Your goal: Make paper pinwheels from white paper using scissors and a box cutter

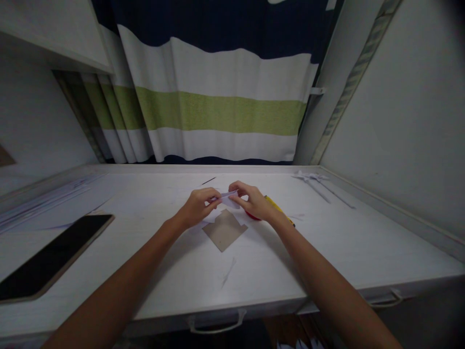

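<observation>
Above the desk (327,242), left hand (196,207) and right hand (254,201) both pinch a small folded paper (229,196) over a cardboard piece (224,230).

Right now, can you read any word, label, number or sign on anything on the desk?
None: no readable text shows.
The folded paper between the left hand and right hand looks blank.
The phone screen is dark.
The cardboard piece is plain.
</observation>
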Action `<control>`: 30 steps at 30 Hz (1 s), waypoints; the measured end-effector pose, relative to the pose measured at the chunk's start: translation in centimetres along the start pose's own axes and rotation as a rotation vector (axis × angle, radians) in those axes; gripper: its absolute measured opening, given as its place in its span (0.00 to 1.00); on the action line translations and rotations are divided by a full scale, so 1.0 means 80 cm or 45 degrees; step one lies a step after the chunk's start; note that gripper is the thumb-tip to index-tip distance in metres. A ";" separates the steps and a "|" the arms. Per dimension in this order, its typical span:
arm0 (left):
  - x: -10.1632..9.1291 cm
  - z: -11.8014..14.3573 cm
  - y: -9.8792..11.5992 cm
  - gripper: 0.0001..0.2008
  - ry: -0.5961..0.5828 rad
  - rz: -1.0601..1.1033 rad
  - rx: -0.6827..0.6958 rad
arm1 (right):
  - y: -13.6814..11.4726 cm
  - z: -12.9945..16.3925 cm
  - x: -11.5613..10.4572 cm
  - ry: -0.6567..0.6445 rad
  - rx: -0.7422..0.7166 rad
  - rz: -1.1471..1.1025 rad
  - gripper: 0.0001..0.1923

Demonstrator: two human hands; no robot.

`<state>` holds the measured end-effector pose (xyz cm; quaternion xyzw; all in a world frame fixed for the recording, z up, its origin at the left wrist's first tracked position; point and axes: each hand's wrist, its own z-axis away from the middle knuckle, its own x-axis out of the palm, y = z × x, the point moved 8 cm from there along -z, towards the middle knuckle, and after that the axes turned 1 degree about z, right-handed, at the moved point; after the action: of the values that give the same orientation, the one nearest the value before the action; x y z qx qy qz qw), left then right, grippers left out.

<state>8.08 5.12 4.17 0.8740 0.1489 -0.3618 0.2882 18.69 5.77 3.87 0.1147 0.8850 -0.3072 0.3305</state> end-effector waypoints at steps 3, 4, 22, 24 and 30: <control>-0.003 0.000 0.005 0.06 0.024 -0.053 0.045 | -0.005 -0.001 -0.004 0.044 -0.033 -0.009 0.06; -0.006 0.000 0.005 0.06 0.046 -0.058 0.045 | -0.006 -0.001 -0.006 0.067 -0.042 -0.021 0.07; -0.022 0.006 -0.015 0.12 0.396 0.495 -0.240 | -0.007 -0.002 -0.011 0.175 0.071 0.013 0.06; -0.020 0.006 -0.018 0.11 0.401 0.536 -0.270 | -0.007 -0.001 -0.011 0.176 0.068 0.032 0.06; -0.018 0.006 -0.015 0.09 0.380 0.546 -0.290 | -0.010 -0.001 -0.010 0.176 0.035 0.052 0.05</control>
<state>6.23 5.70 4.48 0.8911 0.0411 -0.1406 0.4295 18.96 5.20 4.80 0.1581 0.8989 -0.3038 0.2732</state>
